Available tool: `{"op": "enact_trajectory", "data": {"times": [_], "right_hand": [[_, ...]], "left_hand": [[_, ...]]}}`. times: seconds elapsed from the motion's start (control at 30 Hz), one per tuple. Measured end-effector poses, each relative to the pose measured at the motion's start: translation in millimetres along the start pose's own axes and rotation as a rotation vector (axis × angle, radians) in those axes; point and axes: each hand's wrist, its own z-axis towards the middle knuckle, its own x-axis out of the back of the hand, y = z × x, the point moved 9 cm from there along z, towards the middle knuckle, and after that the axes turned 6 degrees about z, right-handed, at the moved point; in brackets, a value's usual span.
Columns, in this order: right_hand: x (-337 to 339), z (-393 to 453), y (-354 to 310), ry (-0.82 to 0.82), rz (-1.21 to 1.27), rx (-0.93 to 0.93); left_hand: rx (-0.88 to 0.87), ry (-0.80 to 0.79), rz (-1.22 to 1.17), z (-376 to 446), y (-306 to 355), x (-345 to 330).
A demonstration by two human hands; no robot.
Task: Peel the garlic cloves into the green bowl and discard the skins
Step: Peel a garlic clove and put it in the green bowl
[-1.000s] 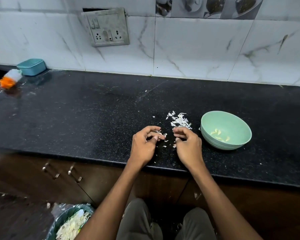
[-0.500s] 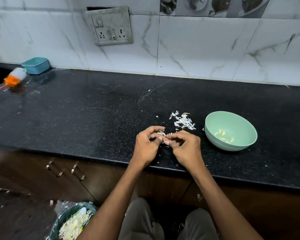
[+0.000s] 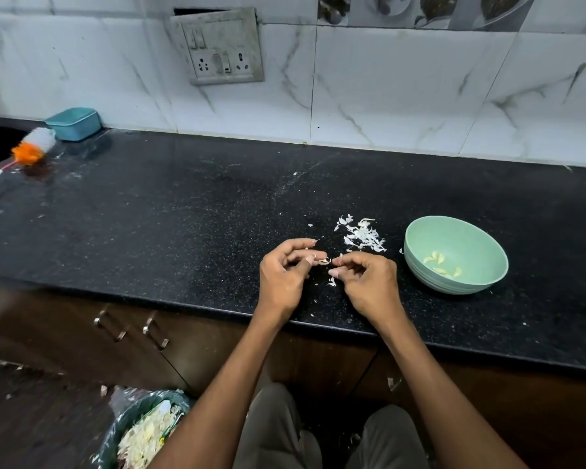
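1. Work surface: a black speckled countertop [image 3: 183, 211] spans the middle of the frame, backed by white marbled wall tiles [image 3: 386, 89] along the top.
2. Left hand [image 3: 285, 275]: positioned at centre frame over the countertop's front portion. The fingers are curled, and the thumb and fingertips pinch a small pale garlic clove [image 3: 323, 261] at its left end.
3. Right hand [image 3: 369, 282]: positioned just right of the left hand, fingers curled inward. Its fingertips meet the same clove from the right; whether they grip the clove itself or only a strip of its skin cannot be told.
4. Skins: a loose pile of white garlic skins [image 3: 362, 236] lies on the countertop just above the hands, between them and the bowl. Smaller flakes are scattered below and around the hands.
5. Green bowl [image 3: 487, 275]: stands upright on the countertop at centre right, near the right hand but apart from it. Several peeled cloves [image 3: 442, 265] lie in its bottom.
6. Waste bin [image 3: 132, 431]: at lower left of the frame, below counter level, lined with a plastic bag and filled with pale skins.
7. Other items: a teal container [image 3: 73, 123] and an orange-and-white brush [image 3: 31, 148] sit at upper left; a switch and socket plate [image 3: 217, 45] is on the wall at top centre.
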Motion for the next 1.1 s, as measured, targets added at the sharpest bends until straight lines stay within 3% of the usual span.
{"op": "enact_trajectory", "data": {"times": [0.17, 0.4, 0.53, 0.6, 0.7, 0.9, 1.1], "right_hand": [[8, 8, 1, 0.088, -0.134, 0.075], [-12, -26, -27, 0.079, -0.178, 0.244], [-59, -56, -46, -0.197, -0.166, 0.313], [-78, -70, -45, -0.351, -0.302, 0.318], [-82, -83, -36, -0.452, -0.590, 0.371], [-36, -69, -3, -0.524, -0.849, 0.213], [-12, -17, 18, -0.454, -0.835, 0.064]], "left_hand": [[0.044, 0.085, -0.063, 1, -6, 8], [-0.006, 0.183, -0.037, 3, -9, 17], [-0.032, 0.261, -0.110, 2, -10, 27], [-0.031, 0.270, -0.124, 1, -12, 28], [-0.026, 0.259, -0.144, 0, -11, 27], [-0.041, 0.239, -0.167, 0, -6, 25], [-0.032, 0.222, -0.167, 1, -8, 23]]}}
